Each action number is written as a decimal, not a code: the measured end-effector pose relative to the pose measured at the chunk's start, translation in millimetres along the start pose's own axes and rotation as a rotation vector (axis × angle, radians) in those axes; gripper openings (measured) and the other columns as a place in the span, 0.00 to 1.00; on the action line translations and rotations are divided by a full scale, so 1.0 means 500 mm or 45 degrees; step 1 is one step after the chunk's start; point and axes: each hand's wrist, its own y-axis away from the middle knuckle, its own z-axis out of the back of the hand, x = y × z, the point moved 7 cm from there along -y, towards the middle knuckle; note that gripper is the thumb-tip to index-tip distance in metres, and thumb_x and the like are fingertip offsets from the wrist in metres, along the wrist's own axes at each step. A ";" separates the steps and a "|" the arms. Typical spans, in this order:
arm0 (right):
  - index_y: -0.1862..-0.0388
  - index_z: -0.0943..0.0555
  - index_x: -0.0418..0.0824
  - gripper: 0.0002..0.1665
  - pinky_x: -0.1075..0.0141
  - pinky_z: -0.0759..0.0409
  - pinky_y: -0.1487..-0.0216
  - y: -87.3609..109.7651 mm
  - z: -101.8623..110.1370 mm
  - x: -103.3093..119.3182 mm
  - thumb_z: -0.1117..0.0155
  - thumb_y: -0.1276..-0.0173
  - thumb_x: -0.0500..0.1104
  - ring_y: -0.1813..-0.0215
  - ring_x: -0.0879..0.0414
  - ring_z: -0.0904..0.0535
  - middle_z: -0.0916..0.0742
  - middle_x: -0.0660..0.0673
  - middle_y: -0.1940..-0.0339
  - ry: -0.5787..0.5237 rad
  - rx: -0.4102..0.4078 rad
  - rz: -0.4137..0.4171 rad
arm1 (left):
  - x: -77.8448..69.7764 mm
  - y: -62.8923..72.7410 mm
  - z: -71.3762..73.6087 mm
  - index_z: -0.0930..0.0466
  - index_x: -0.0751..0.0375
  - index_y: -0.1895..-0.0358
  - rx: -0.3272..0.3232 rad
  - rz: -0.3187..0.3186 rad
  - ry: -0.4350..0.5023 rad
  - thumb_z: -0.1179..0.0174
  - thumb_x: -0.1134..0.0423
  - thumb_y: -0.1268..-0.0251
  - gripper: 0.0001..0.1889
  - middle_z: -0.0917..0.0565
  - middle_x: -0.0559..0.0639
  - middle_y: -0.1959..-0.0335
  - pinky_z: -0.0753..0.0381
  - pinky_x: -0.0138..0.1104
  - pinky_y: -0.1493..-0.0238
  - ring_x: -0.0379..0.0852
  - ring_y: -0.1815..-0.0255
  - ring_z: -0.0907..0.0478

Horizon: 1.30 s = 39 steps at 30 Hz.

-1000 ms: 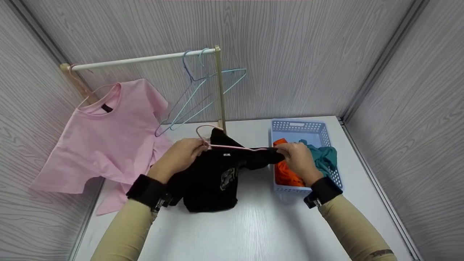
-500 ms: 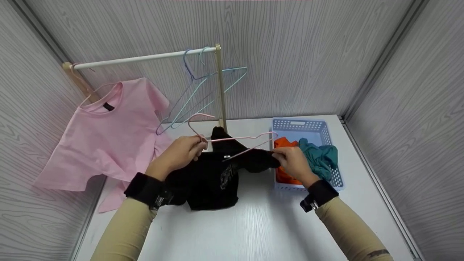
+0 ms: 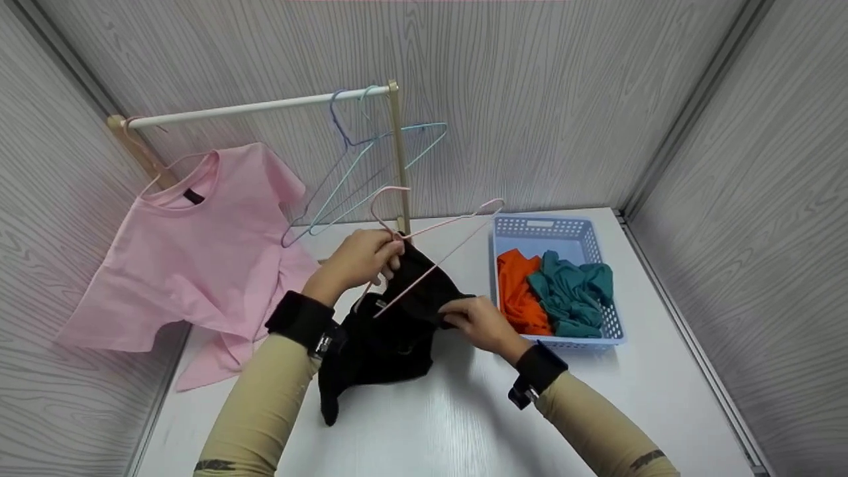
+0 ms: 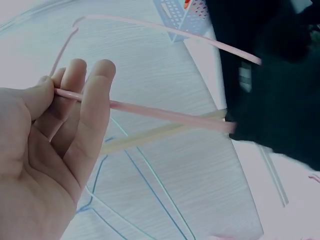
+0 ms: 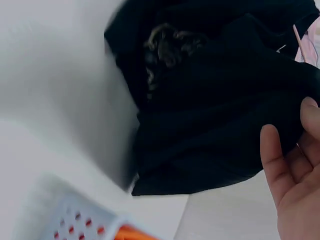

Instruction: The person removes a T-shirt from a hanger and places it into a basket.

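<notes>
My left hand [image 3: 361,257] pinches a pink clothes hanger [image 4: 170,116] near the base of its hook. The hanger is tilted, its free right end raised, while its other end reaches the neck of a black T-shirt [image 3: 397,344]. Beside the hanger, a small white label [image 4: 245,77] shows on the black fabric in the left wrist view. My right hand [image 3: 483,323] pinches the shirt near its right sleeve. A pale print [image 5: 172,50] marks the shirt front in the right wrist view. The shirt hangs bunched over the white table [image 3: 424,437].
A rack with a white rail [image 3: 265,106] stands behind on the left. It carries a pink T-shirt [image 3: 218,245] on a hanger, plus a purple hanger [image 3: 338,126] and a turquoise hanger [image 3: 424,124]. On the right, a blue basket [image 3: 543,228] holds orange cloth [image 3: 520,295] and teal cloth [image 3: 573,295].
The hanger's right end has come out of the right sleeve area and swung upward. My right hand has moved left with the shirt's fabric, and my left hand slightly up and right.
</notes>
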 end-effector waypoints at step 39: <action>0.64 0.11 0.46 0.08 0.73 0.20 0.57 -0.018 -0.200 0.122 0.37 0.36 0.42 0.61 0.62 0.15 0.10 0.51 0.66 -0.023 0.091 0.031 | 0.026 -0.044 -0.020 0.20 0.60 0.62 -0.350 0.162 0.072 0.55 0.56 0.23 0.16 0.13 0.57 0.70 0.20 0.30 0.81 0.52 0.77 0.15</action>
